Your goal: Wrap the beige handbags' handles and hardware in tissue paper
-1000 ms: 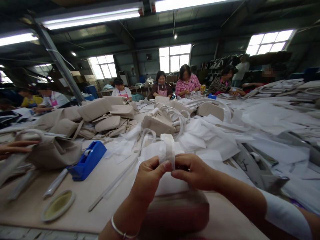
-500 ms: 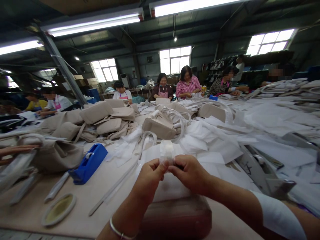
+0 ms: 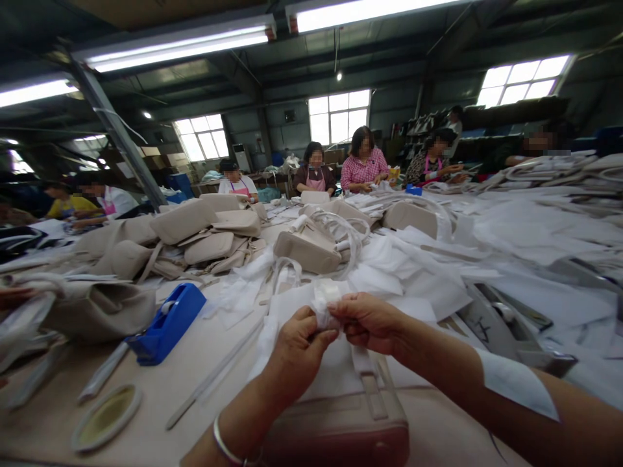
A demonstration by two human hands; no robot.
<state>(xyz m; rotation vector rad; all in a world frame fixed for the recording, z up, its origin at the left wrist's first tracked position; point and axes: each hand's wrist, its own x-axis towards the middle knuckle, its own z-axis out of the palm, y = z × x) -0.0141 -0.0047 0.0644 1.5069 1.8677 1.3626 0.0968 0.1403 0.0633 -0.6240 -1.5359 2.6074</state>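
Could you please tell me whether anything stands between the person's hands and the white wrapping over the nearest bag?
Nothing visible does: the left hand and the right hand both already grip the white wrapping directly, over the nearest bag.

Two bare hands at work, one left hand (image 3: 296, 347) and one right hand (image 3: 370, 321), account for one strip of translucent white wrapping (image 3: 327, 295), one boxy beige bag (image 3: 335, 410) and one silver metal bangle (image 3: 220, 441). Tape dispensers nearby number two: one blue plastic dispenser (image 3: 168, 324) and one grey dispenser (image 3: 523, 337). One pale-rimmed round item with a yellowish centre (image 3: 106, 418) completes the foreground. Beyond are at least eight other people (image 3: 364, 168), three long white tube lights (image 3: 182, 50) and at least three paned windows (image 3: 339, 118). Heaped beige bags (image 3: 182, 224) overlap too closely to count.
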